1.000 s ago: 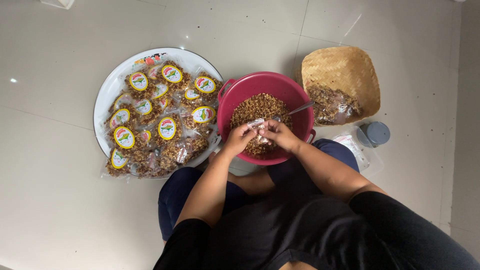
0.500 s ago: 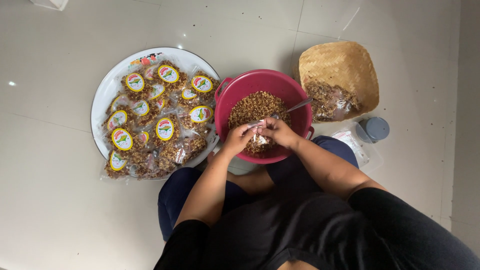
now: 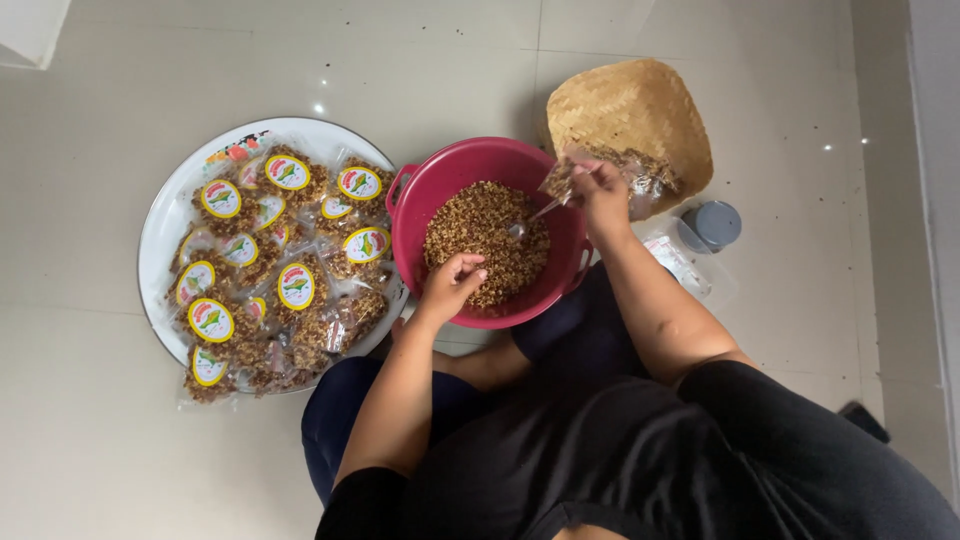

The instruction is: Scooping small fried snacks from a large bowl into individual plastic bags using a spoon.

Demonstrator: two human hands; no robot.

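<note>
While the right hand (image 3: 603, 197) is raised over the far rim of the red basin (image 3: 420, 195), a small clear packet (image 3: 560, 178) of brown snack is pinched shut between its fingers, held above the gap between the basin and the woven bamboo tray (image 3: 620, 105). The left hand (image 3: 452, 280) is loosely curled over the near part of the snack mix (image 3: 480, 235) heaped in the basin, its fingers bent inward; whether a pinch of mix is enclosed cannot be told. A metal spoon (image 3: 530, 218) is left lying in the mix, its handle pointing toward the right hand. Another filled bag (image 3: 650, 180) is already lying in the bamboo tray, and a round white tray (image 3: 165, 215) piled with labelled packets (image 3: 290, 260) is set touching the basin on its left. Beside the right knee a stack of empty clear bags (image 3: 680, 265) and a small grey lid (image 3: 717, 223) are seen on the tiled floor (image 3: 100, 440). As a judgement, the chief risk lies in the packet: if its mouth is unsealed and it is tilted or gripped only by one corner, mix could be spilled onto the floor between basin and tray. The spoon handle could also be knocked by the right wrist, so that crumbs would be flicked out.
</note>
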